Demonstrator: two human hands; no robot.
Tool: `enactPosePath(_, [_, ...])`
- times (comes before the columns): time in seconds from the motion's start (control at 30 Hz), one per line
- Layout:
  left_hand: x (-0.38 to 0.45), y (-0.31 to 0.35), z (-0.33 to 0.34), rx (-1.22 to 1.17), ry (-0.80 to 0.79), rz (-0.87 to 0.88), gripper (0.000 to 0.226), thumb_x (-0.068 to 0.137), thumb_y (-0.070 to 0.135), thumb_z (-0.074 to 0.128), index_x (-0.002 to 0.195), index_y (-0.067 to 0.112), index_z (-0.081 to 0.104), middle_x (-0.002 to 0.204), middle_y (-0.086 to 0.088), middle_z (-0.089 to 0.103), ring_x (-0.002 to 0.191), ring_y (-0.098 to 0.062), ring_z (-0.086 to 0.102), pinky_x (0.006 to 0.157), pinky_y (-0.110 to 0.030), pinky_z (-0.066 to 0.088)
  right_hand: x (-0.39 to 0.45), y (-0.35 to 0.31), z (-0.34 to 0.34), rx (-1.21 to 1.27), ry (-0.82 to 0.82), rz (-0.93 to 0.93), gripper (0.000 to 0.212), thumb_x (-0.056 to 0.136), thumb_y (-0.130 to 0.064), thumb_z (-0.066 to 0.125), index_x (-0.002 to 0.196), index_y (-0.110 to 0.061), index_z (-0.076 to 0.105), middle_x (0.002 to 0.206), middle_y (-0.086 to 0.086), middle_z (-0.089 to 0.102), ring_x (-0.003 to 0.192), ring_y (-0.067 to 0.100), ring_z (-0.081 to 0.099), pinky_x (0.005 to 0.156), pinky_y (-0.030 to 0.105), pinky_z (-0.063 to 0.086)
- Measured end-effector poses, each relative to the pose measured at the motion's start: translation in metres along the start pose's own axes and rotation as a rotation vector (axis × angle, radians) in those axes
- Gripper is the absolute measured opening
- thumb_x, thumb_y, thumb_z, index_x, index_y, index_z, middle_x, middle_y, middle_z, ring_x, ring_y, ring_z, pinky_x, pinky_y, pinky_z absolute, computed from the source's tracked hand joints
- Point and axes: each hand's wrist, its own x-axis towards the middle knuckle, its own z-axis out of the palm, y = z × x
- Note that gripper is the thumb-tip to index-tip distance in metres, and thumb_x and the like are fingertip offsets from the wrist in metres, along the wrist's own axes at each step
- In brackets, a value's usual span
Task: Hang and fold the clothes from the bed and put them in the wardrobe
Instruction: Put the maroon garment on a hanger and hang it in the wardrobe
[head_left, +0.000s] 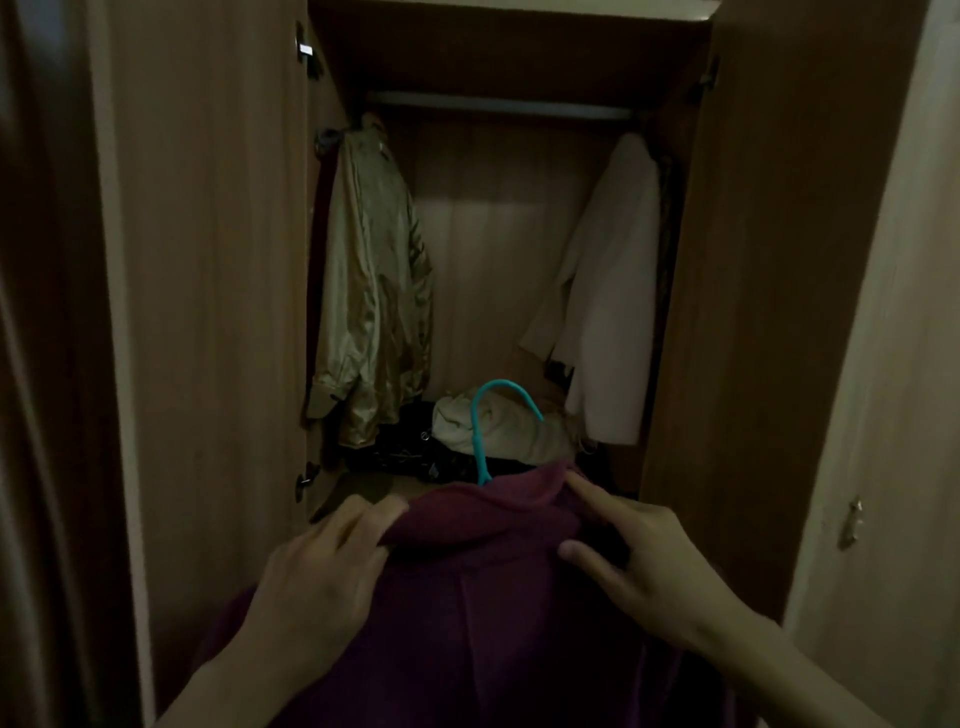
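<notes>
pale wall (883, 364) right of the cabinet, dark curtain (47, 364) at left

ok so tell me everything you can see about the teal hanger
The teal hanger shows only its hook and neck: a smooth, plastic-looking curved hook that rises upright out of the collar of the maroon garment, with its open end arching to the right. Its shoulders are hidden inside the fabric. It is held in front of the open wardrobe, well below the hanging rail, not yet hooked on. Neither hand touches the visible hook; the left hand grips the garment's collar and the right hand rests on it.
</notes>
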Motion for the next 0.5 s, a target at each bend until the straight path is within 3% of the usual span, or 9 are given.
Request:
enactPosePath(0.07, [0.008,-0.024,0.007,0.023,0.018,0.026,0.032,0.092,0.025,0.041,0.122,0.023,0.052,0.097,0.007,0.058,0.062,-0.006,0.057,0.043,-0.025,0.050,0.020,0.006,0.014,0.003,0.108,0.001,0.040,0.088,-0.051,0.058,0.126,-0.040,0.056,0.102,-0.021,0.064,0.093,-0.004,0.062,0.077,0.017,0.051])
enactPosePath(0.17, [0.023,-0.056,0.016,0.063,0.066,0.021,0.032,0.092,0.023,0.043,0.118,0.017,0.060,0.096,0.006,0.058,0.062,-0.007,0.056,0.046,-0.024,0.050,0.048,0.013,0.032,-0.056,0.210,-0.015,0.015,0.088,-0.039,0.062,0.095,-0.026,0.065,0.086,-0.019,0.061,0.079,0.000,0.060,0.067,0.015,0.048])
enactPosePath(0.3, [0.045,-0.082,0.025,0.139,0.176,0.016,0.030,0.092,0.019,0.048,0.114,0.008,0.065,0.094,0.000,0.061,0.066,-0.014,0.059,0.051,-0.027,0.050,0.082,0.028,0.049,-0.109,0.256,-0.026,0.008,0.088,-0.015,0.069,0.096,-0.017,0.067,0.088,-0.011,0.061,0.080,0.001,0.058,0.070,0.017,0.048])
enactPosePath(0.4, [0.067,-0.098,0.036,0.177,0.287,-0.007,0.027,0.091,0.016,0.051,0.111,0.006,0.066,0.094,-0.004,0.064,0.073,-0.019,0.062,0.060,-0.031,0.050,0.110,0.041,0.055,-0.138,0.305,-0.043,0.013,0.088,-0.010,0.068,0.100,-0.015,0.066,0.090,-0.008,0.061,0.079,0.002,0.058,0.070,0.020,0.048])
enactPosePath(0.5, [0.094,-0.114,0.052,0.243,0.388,-0.082,0.027,0.091,0.019,0.053,0.111,0.007,0.065,0.097,-0.006,0.066,0.082,-0.024,0.062,0.071,-0.032,0.040,0.141,0.057,0.064,-0.143,0.432,-0.060,0.015,0.087,-0.007,0.068,0.101,-0.013,0.067,0.091,-0.004,0.060,0.077,0.005,0.056,0.069,0.019,0.048])
